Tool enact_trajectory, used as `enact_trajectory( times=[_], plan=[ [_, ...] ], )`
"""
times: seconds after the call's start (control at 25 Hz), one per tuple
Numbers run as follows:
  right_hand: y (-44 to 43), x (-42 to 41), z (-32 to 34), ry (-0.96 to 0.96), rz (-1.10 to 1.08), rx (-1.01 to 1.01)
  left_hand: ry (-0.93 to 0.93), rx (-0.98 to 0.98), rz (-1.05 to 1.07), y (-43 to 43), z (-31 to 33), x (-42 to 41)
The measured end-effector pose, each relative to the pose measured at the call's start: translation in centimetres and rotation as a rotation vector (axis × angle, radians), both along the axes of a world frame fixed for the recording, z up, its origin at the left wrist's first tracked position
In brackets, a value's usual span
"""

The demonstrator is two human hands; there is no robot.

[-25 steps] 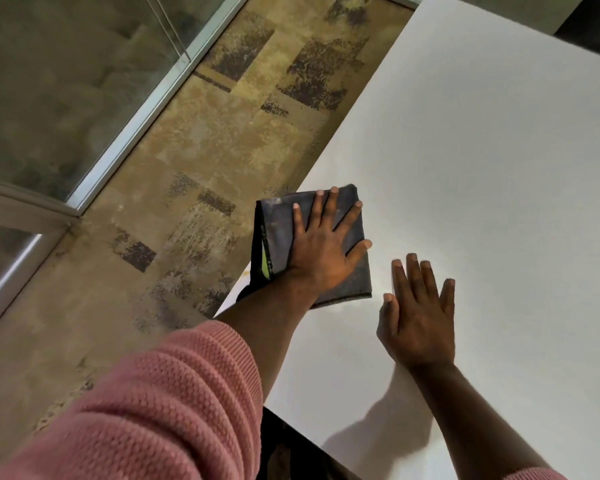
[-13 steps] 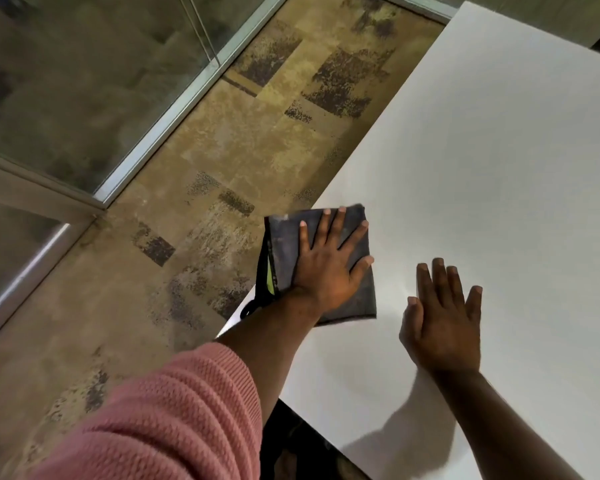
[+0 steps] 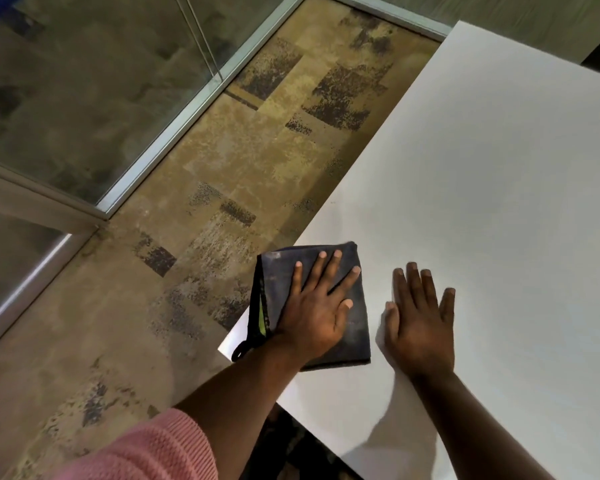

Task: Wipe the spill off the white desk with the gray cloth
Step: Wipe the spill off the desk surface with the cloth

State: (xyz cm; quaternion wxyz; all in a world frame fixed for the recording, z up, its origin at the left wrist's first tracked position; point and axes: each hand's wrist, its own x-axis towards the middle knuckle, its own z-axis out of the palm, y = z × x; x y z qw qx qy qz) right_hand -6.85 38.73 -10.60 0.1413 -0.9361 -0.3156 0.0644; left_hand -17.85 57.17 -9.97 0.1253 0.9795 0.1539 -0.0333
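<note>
A folded gray cloth (image 3: 277,282) lies at the near left corner of the white desk (image 3: 499,188), its left side and a black loop hanging past the desk's edge. My left hand (image 3: 317,303) presses flat on the cloth with fingers spread. My right hand (image 3: 418,323) rests flat on the bare desk just right of the cloth, fingers apart, holding nothing. I cannot make out a spill on the desk surface.
Patterned brown carpet (image 3: 222,188) runs left of the desk. A glass partition with a metal frame (image 3: 174,133) stands further left. The desk's left edge runs diagonally up to the far right.
Both hands and the cloth sit lower in the frame as my head tilted up. The cloth stays under my left hand near the desk's corner; the right hand stays beside it.
</note>
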Motion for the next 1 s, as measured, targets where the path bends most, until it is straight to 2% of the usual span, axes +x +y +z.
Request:
enact_trajectory(
  times=[0.08,0.24,0.4,0.6,0.76,0.88,1.0],
  plan=[
    [-0.2,0.1,-0.2,-0.049,0.006,0.016,0.014,0.03,-0.005,1.3,0.3,2.8],
    [0.0,0.2,-0.5,-0.05,-0.017,0.014,0.041,-0.02,0.158,4.3,0.5,9.6],
    [0.5,0.3,-1.0,-0.038,-0.026,0.013,0.031,-0.068,0.321,5.4,0.5,12.1],
    [0.7,0.4,-1.7,-0.053,-0.018,-0.017,0.036,-0.017,0.463,3.4,0.1,6.2],
    [0.8,0.5,-1.5,-0.049,0.002,-0.054,0.047,0.038,0.432,-0.6,-0.5,-2.9],
    [0.4,0.8,-1.1,-0.038,0.0,-0.058,0.062,0.035,0.416,-1.0,-0.5,-3.2],
    [0.3,1.0,-1.1,-0.044,0.003,-0.062,0.074,0.049,0.372,0.3,-0.2,0.3]
  ],
)
